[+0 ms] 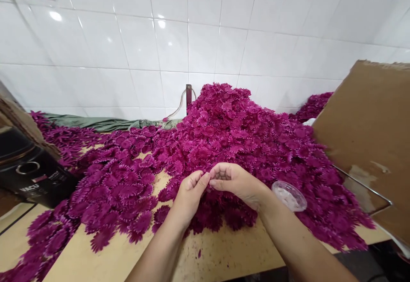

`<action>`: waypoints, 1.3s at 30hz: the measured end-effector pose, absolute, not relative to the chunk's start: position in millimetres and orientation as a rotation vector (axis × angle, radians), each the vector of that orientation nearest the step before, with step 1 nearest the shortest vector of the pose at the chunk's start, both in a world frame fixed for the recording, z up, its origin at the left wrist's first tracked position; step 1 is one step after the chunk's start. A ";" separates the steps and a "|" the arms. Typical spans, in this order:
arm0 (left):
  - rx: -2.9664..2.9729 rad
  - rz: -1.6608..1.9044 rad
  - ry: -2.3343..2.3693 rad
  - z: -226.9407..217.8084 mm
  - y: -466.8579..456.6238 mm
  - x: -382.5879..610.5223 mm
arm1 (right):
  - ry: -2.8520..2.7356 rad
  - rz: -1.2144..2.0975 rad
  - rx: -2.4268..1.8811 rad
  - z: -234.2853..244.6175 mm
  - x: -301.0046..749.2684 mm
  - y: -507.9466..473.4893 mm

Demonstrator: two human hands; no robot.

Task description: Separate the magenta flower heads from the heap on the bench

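My left hand [192, 190] and my right hand [238, 181] meet in front of a big heap of magenta fabric flower pieces [224, 128]. Both hands have curled fingers, with thumbs and fingertips pinched together where they come close. Whatever they pinch, if anything, is too small or hidden to make out. Just right of my right wrist a round clear plastic tub [290, 195] rests among the petals, with something whitish inside. Under my wrists more flower pieces lie at the front edge of the heap.
Looser flower pieces [109, 192] spread leftward over the wooden table [221, 248]. A black printed box [33, 171] stands at the left, and a large cardboard sheet [371, 136] leans at the right. Behind the heap rises a white tiled wall [205, 38], with green cloth [102, 122] along its foot.
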State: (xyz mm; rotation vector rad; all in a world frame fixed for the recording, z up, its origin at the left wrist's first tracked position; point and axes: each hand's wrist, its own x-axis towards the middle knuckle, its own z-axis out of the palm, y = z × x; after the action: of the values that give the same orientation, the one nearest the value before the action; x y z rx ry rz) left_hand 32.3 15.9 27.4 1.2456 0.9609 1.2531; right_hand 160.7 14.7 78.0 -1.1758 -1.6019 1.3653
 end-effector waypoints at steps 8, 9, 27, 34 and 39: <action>1.400 1.232 1.012 32.5 11.9 31.6 | -1.687 0.982 -1.252 76.8 150.7 11.9; 1.419 1.246 1.026 33.2 11.5 31.9 | -1.701 0.912 -1.273 76.3 148.4 12.8; 1.564 1.239 1.121 39.9 1.2 23.9 | -1.882 0.671 -1.211 87.2 152.5 0.7; 1.655 1.324 1.236 37.7 3.7 28.9 | -1.611 0.648 -1.283 71.2 149.6 29.6; 1.657 1.296 1.150 40.3 -14.7 24.5 | -1.267 0.353 -1.386 77.1 171.2 57.7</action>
State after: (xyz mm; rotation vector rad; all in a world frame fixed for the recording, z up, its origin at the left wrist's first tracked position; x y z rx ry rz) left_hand 24.5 -14.7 40.3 1.6572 1.1502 1.2961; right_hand 171.2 57.7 77.1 -1.3859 -1.2674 0.3526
